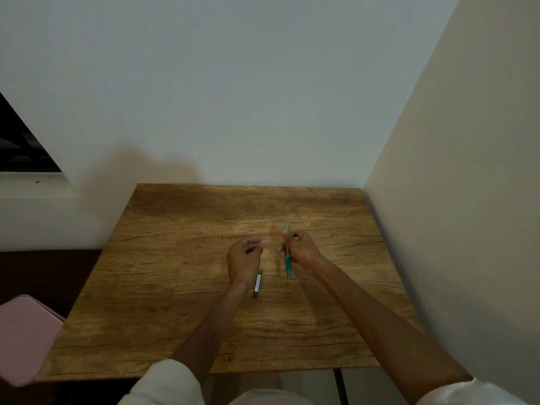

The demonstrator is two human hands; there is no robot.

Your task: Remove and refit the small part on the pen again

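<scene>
Above the wooden table (181, 287), the right hand (301, 248) grips a green mechanical pencil (287, 260), tip toward the person; the left hand (244, 255), just beside it, pinches something too thin to identify; a small grey case (257, 285) lies below that wrist.

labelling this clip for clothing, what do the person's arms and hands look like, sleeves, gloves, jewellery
Both hands are bare: no gloves, and no rings or watch that show on the left hand or right hand. The forearms are uncovered. Pale, off-white sleeves, the left sleeve and right sleeve, are pushed up near the elbows, loose and creased.
</scene>
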